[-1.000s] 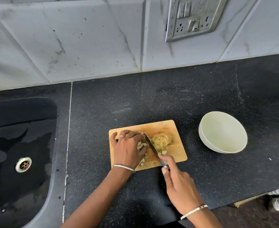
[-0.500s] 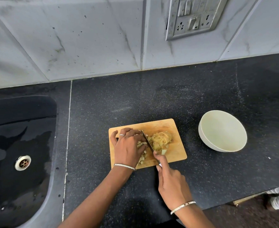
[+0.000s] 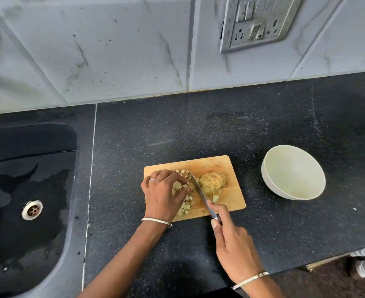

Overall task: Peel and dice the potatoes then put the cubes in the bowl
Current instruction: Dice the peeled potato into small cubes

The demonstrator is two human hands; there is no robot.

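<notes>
Fingers of the left hand are curled down, with the thumb opposite, around a cluster of potato cubes at the left of the wooden cutting board. More loose cubes lie just beside the thumb, toward the near edge. Fingers of the right hand are wrapped round the handle of a knife, with the index finger extended along the spine. The blade lies on a diagonal, tip far-left and heel near-right, its edge down among the cut pieces. The sliced potato, not yet fully diced, lies immediately right of the blade. Its long axis runs roughly left to right across the board, so the blade crosses it at an angle. It therefore sits on the opposite side of the blade from the left hand, which braces cubes and not this piece. By inference, dicing is partly done, and the next cuts require the left hand to shift rightward past the blade line to steady the potato. The cream bowl stands on the black countertop, apart from the board's right edge and nearer the right hand; no cubes are visible in it. A dark sink lies at far left.
</notes>
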